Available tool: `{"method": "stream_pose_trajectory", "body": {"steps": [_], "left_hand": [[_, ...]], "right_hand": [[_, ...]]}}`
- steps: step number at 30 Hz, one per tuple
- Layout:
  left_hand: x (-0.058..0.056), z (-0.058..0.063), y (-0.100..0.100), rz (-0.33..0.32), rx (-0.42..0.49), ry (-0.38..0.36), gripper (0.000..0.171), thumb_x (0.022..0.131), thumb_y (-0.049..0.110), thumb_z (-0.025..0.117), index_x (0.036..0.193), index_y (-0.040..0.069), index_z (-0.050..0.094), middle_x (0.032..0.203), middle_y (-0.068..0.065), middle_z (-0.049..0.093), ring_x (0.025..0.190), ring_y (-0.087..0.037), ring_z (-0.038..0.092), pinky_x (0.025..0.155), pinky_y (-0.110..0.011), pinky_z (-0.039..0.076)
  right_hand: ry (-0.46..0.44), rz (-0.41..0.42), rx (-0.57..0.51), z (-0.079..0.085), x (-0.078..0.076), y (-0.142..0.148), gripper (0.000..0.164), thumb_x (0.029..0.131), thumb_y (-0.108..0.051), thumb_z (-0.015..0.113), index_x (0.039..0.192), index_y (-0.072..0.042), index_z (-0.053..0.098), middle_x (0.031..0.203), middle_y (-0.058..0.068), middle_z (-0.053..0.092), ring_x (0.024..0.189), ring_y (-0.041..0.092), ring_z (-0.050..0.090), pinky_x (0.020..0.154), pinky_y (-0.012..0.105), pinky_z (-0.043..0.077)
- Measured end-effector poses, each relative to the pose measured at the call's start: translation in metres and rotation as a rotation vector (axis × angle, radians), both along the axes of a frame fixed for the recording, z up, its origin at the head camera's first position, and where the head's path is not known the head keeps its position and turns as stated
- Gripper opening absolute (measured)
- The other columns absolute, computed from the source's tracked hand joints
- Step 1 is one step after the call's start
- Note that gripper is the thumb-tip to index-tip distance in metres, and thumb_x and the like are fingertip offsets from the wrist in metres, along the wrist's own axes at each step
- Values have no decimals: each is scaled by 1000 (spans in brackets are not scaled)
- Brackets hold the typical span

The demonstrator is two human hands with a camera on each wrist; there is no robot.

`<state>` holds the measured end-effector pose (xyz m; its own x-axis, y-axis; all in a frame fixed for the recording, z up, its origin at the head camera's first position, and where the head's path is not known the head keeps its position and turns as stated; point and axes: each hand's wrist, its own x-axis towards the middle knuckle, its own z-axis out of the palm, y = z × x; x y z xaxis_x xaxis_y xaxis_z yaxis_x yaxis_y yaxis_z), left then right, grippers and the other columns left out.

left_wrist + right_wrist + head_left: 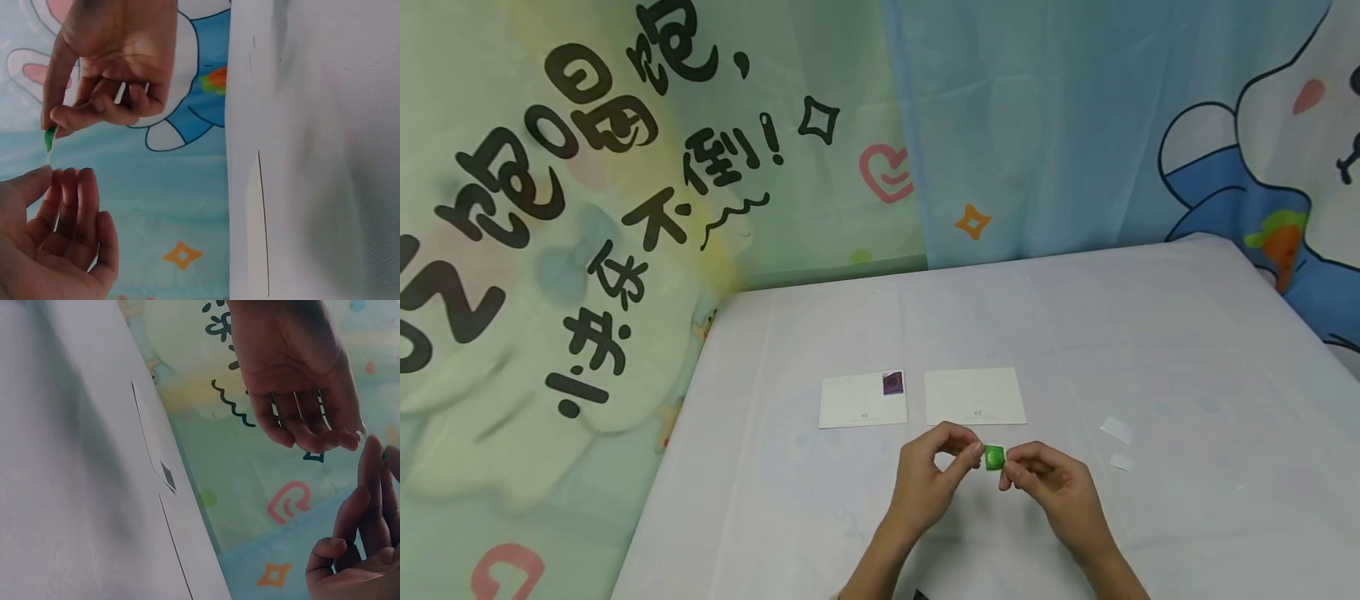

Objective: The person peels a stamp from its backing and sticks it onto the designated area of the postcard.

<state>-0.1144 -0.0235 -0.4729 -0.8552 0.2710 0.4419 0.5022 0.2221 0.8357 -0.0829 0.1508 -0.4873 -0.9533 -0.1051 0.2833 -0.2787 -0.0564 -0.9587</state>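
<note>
A small green square stamp (994,457) is held up between both hands, in front of two white cards. My left hand (925,482) pinches its left edge between thumb and fingertips. At the opposite edge, the thumb and fingers of my right hand (1063,498) grip it. Seen edge-on in the left wrist view, the stamp (49,139) shows a thin white strip towards the left hand (59,234). The left card (852,404) bears a purple stamp (892,382) in its upper right corner. Beside it lies a right card (973,395) with only a small printed mark.
Two small white paper scraps (1116,430) lie on the white-covered table (1187,350), right of the cards. A dark object (921,595) just enters the bottom edge of the head view. Printed curtains (1037,125) hang behind and to the sides.
</note>
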Motion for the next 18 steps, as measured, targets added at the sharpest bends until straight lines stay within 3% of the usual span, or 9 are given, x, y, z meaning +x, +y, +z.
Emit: {"method": "stream_pose_trajectory", "body": {"steps": [5, 8, 10, 12, 15, 18], "left_hand": [[-1, 0, 1, 1, 39, -50, 10, 89, 17, 62, 90, 8, 64, 76, -1, 66, 67, -4, 60, 61, -22, 48], [4, 15, 2, 3, 47, -85, 8, 88, 11, 62, 89, 4, 64, 75, -5, 66, 67, -6, 60, 62, -22, 47], [4, 15, 3, 10, 51, -105, 7, 88, 10, 63, 89, 3, 64, 75, -5, 66, 67, -8, 60, 62, -22, 47], [4, 14, 4, 26, 46, -85, 6, 88, 11, 63, 88, 4, 64, 75, -4, 65, 67, -7, 59, 62, -22, 47], [-2, -2, 6, 60, 33, -19, 8, 88, 17, 63, 88, 9, 65, 77, 2, 64, 69, -6, 59, 63, -24, 48], [-5, -8, 9, 96, 11, 69, 8, 89, 18, 63, 87, 11, 65, 79, 4, 62, 71, -4, 58, 64, -23, 49]], "right_hand": [[-104, -60, -56, -1, 0, -2, 8, 89, 5, 56, 93, 9, 60, 66, 7, 61, 64, 15, 57, 62, 25, 43], [-166, -96, -43, 0, 1, -4, 11, 89, 1, 58, 93, 10, 60, 65, 6, 61, 62, 15, 56, 61, 25, 43], [-199, -118, -30, 1, 0, -4, 13, 89, -2, 59, 94, 10, 61, 65, 6, 61, 61, 15, 56, 60, 24, 43], [-233, -148, -14, 2, 0, -5, 15, 88, -5, 61, 94, 9, 62, 65, 6, 60, 61, 15, 55, 60, 25, 43], [-262, -220, 13, 1, -2, -7, 17, 87, -8, 64, 94, 6, 64, 66, 10, 61, 62, 15, 56, 60, 26, 44], [-252, -308, 45, -3, -5, -8, 17, 85, -12, 67, 93, 2, 67, 66, 11, 62, 62, 17, 57, 58, 26, 44]]}}
